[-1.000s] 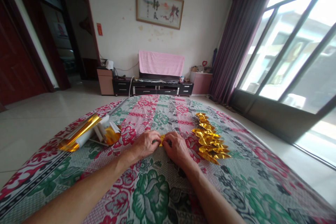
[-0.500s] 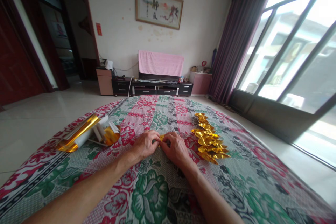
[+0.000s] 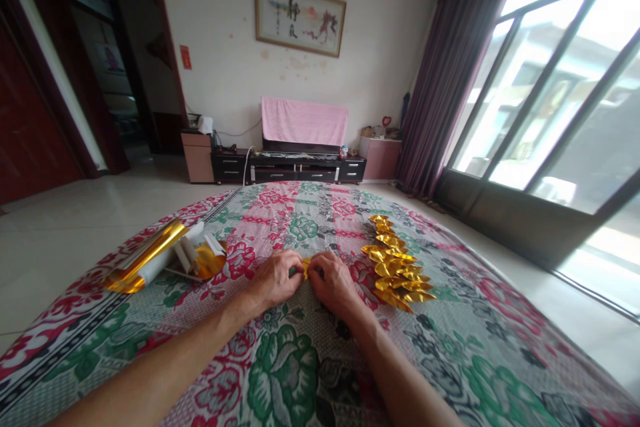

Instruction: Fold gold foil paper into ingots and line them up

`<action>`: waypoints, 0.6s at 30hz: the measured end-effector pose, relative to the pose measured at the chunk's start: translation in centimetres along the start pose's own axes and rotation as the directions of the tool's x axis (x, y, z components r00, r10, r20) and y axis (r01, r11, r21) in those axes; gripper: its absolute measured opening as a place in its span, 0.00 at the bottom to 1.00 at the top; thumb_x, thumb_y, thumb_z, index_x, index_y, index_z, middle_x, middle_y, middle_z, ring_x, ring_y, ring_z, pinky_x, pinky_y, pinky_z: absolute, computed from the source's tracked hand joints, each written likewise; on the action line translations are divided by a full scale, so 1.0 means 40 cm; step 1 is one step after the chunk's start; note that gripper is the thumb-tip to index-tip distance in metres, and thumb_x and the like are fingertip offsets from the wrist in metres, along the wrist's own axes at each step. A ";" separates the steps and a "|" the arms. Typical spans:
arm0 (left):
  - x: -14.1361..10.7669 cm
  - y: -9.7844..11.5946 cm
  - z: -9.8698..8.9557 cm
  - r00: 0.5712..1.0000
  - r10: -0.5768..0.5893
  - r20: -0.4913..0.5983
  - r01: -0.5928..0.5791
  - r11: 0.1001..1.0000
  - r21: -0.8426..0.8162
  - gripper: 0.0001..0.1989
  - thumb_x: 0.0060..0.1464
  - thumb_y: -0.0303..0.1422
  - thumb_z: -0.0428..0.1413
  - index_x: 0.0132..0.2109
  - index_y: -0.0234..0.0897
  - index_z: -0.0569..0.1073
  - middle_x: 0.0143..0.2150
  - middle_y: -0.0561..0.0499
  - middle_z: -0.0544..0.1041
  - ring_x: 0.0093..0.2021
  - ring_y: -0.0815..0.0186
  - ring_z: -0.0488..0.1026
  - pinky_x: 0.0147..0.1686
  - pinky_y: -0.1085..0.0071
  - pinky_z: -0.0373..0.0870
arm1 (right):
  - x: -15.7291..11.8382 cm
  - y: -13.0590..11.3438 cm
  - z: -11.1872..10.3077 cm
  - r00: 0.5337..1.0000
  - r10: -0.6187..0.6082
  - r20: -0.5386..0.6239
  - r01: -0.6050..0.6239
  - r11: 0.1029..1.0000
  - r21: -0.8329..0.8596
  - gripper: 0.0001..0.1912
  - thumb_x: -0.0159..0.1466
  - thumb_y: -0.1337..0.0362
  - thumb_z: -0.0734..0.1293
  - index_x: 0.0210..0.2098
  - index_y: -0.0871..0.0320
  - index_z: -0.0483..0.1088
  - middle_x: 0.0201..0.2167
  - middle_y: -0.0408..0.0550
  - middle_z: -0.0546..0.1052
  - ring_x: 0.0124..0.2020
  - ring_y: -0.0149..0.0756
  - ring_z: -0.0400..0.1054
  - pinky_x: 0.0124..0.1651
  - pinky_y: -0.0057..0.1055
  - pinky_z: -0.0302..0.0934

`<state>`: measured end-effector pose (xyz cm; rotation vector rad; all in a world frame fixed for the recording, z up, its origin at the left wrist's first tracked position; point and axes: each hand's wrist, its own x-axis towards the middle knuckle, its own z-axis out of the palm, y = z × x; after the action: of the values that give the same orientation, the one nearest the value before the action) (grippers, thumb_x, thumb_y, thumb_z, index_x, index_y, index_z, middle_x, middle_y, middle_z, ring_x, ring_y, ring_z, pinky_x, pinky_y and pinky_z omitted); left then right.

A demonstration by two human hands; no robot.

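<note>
A small piece of gold foil paper (image 3: 307,268) shows between my hands, low over the flowered tablecloth (image 3: 305,227). My left hand (image 3: 278,276) pinches its left side with curled fingers. On its right side, my right hand (image 3: 332,280) grips it the same way. Fingers cover most of the piece, so its exact shape is hidden. To the right of my hands lies a row of several folded gold paper ingots (image 3: 397,263), set close together.
Sheets of gold and white foil paper (image 3: 145,257) lie loosely curled at the table's left side, with a smaller stack (image 3: 203,255) beside them. Beyond the table stands a low black cabinet (image 3: 300,168) with a pink cloth (image 3: 305,120) above it. Windows are at right.
Both hands stay at nearly the same spot, fingers shifting slightly on the gold paper. A little more of it shows between them. The view has turned very slightly.
</note>
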<state>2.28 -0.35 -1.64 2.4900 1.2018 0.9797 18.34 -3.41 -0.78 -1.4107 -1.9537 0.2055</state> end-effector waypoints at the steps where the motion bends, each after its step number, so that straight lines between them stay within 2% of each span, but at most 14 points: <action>1: 0.000 0.002 -0.001 1.000 -0.002 0.001 0.002 1.000 0.001 0.05 0.48 0.26 0.53 0.31 0.37 0.74 0.37 0.50 0.76 0.40 0.66 0.72 0.45 0.70 0.66 | 0.002 0.003 -0.001 1.000 -0.001 0.004 0.001 1.000 0.004 0.08 0.57 0.72 0.61 0.29 0.57 0.71 0.35 0.47 0.73 0.38 0.33 0.66 0.44 0.28 0.58; 7: 0.002 0.014 -0.010 1.000 0.006 0.016 -0.006 1.000 0.024 0.05 0.47 0.26 0.53 0.31 0.38 0.73 0.37 0.50 0.76 0.40 0.65 0.71 0.46 0.69 0.65 | 0.006 0.027 0.004 1.000 -0.020 -0.002 0.020 0.999 0.041 0.13 0.56 0.75 0.58 0.33 0.57 0.72 0.36 0.48 0.74 0.39 0.34 0.67 0.45 0.29 0.59; 10: 0.003 0.017 -0.013 1.000 0.013 0.023 -0.014 0.998 0.055 0.05 0.48 0.26 0.53 0.31 0.38 0.73 0.36 0.50 0.76 0.39 0.65 0.71 0.45 0.69 0.65 | 0.005 0.036 0.006 0.996 -0.051 -0.070 0.056 0.996 0.069 0.18 0.55 0.77 0.57 0.40 0.57 0.70 0.46 0.49 0.71 0.46 0.34 0.65 0.50 0.30 0.57; 12: 0.003 0.018 -0.015 0.999 0.028 0.043 -0.031 0.997 0.068 0.06 0.48 0.26 0.52 0.31 0.38 0.73 0.36 0.50 0.76 0.39 0.65 0.71 0.46 0.69 0.65 | 0.004 0.036 0.005 0.995 -0.070 -0.074 0.074 0.995 0.062 0.20 0.55 0.77 0.57 0.44 0.57 0.69 0.51 0.50 0.68 0.51 0.35 0.63 0.53 0.32 0.55; 15: 0.003 0.018 -0.021 0.994 0.072 0.077 -0.078 0.994 0.078 0.07 0.49 0.25 0.52 0.32 0.38 0.74 0.37 0.50 0.76 0.39 0.65 0.71 0.47 0.69 0.64 | 0.003 0.028 0.003 0.994 -0.105 -0.006 0.105 0.994 0.015 0.17 0.58 0.74 0.57 0.44 0.56 0.68 0.47 0.49 0.71 0.49 0.35 0.64 0.52 0.32 0.56; 18: 0.004 0.018 -0.033 0.988 0.115 0.100 -0.126 0.985 0.114 0.08 0.51 0.26 0.51 0.32 0.38 0.75 0.38 0.50 0.75 0.41 0.65 0.70 0.47 0.69 0.64 | 0.001 0.016 0.001 0.996 -0.090 -0.004 0.089 0.996 -0.027 0.13 0.60 0.72 0.58 0.41 0.56 0.69 0.41 0.48 0.74 0.44 0.35 0.65 0.48 0.30 0.57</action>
<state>1.93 -0.82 -0.24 2.6974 1.1241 0.8304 18.82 -3.12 -1.12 -1.3359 -2.0172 0.1343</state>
